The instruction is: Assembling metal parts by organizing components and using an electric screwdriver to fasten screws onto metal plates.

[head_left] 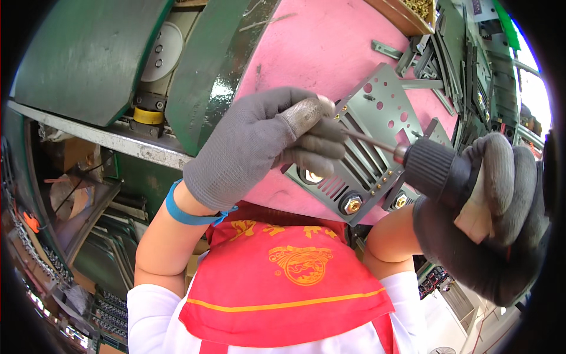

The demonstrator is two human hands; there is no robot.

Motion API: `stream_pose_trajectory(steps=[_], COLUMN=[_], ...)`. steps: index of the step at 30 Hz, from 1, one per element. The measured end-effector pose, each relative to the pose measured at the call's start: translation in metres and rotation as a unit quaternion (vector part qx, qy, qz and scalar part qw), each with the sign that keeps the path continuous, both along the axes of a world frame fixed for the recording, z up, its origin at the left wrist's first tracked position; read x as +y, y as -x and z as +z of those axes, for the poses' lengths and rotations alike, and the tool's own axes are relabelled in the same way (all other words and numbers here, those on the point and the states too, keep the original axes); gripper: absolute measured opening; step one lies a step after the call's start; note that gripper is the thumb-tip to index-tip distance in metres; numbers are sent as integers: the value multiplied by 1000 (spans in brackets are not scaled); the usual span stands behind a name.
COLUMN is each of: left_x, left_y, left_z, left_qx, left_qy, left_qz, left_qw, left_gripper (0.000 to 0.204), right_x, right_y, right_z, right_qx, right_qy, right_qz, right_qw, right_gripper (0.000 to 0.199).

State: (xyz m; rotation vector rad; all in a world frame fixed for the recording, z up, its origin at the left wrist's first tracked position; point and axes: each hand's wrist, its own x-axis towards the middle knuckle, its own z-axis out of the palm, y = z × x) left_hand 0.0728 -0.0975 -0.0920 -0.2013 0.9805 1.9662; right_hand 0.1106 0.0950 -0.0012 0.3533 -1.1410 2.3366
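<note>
Clenched around the black ribbed handle of a screwdriver (433,168), the right gloved hand (489,218) aims its thin shaft at the slotted grey metal plate (368,147) on the pink counter (318,47), while the left gloved hand (253,147) pinches the tip to steady it over a small brass screw.

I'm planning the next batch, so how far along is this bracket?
Done: brass screws already sit along the grey slotted metal plate, clamped by hex bolts. In hand: the right hand drives a screwdriver while the left hand pinches at its tip. Left: several round holes near the plate's top are empty.
</note>
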Motion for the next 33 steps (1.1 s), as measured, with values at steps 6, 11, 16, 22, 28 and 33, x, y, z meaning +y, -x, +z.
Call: stream_pose_trajectory(steps=[6, 11, 16, 22, 28, 33], left_x=[0, 4, 8, 7, -4, 7], left_y=[2, -2, -5, -11, -6, -28], left_z=[-1, 6, 6, 3, 6, -5], left_qx=[-18, -43, -91, -51, 211, 339], left_qy=[-31, -39, -63, -67, 206, 308], left_qz=[-86, -71, -36, -32, 10, -66], left_qw=[996, 996, 993, 996, 956, 887], left_gripper=[52, 54, 51, 52, 46, 40], right_x=[-9, -5, -19, -17, -11, -14], right_y=[-1, -10, -2, 2, 1, -4], right_z=[5, 2, 2, 1, -5, -14], right_qx=[-10, -23, -23, 8, 39, -91], right_qy=[2, 33, 89, -13, -87, -44], right_qz=[23, 28, 15, 30, 26, -37], right_qw=[1000, 999, 996, 999, 995, 994], right_gripper=[25, 26, 26, 25, 21, 23])
